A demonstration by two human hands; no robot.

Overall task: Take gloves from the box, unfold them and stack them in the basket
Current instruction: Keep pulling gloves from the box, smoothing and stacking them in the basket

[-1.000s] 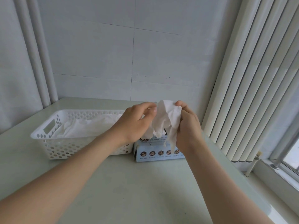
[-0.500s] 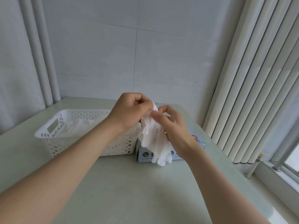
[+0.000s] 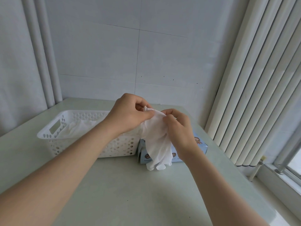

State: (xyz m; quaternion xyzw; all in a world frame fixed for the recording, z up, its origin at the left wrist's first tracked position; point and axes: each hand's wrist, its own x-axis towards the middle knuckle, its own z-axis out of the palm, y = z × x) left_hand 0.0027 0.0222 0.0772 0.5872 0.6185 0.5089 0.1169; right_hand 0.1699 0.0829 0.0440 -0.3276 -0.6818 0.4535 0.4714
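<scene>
A white glove [image 3: 157, 142] hangs fingers-down in front of the light blue glove box [image 3: 201, 146]. My left hand [image 3: 130, 114] pinches the glove's upper left edge at the cuff. My right hand [image 3: 179, 129] pinches the upper right edge, its fingers curled into the material. The glove's fingertips dangle just above the table [image 3: 130, 193]. To the left stands the white perforated basket [image 3: 52, 136], with white gloves [image 3: 73, 130] lying flat inside it. Most of the box is hidden behind the glove and my right hand.
The pale green table runs to a tiled wall at the back. Vertical blinds [image 3: 254, 79] hang close on the right, with a window sill [image 3: 280, 176] below them. Pipes [image 3: 44, 54] stand in the left corner.
The crumpled glove has been pulled open and now hangs longer, fingers down. Both hands moved to its top edge, and the whole view shifted slightly left and lower.
</scene>
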